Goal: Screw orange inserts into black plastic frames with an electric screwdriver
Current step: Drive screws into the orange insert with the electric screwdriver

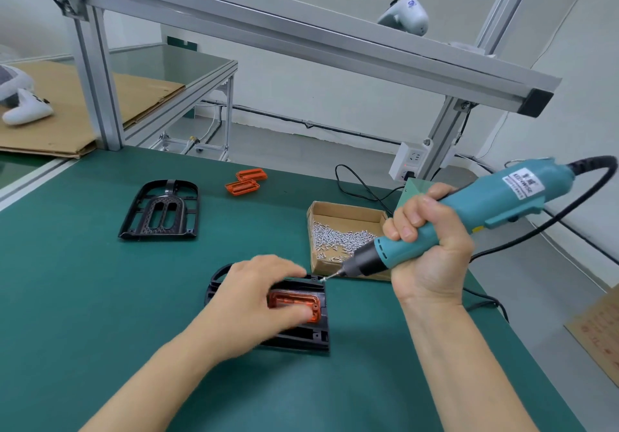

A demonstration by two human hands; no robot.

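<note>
Two hands work at a green table [83, 280]: the left hand [258, 297] presses flat on one orange insert [311, 304] seated in a black frame [301, 337], while the right hand [432, 250] grips a teal screwdriver [469, 210]. Farther back lie one more frame [160, 212], two loose inserts [246, 182] and one box of screws [345, 230].

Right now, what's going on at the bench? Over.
Left hand steadies black frame, orange insert seated. Right hand grips screwdriver, screw on tip at the frame's far corner. Nothing blocking.
</note>
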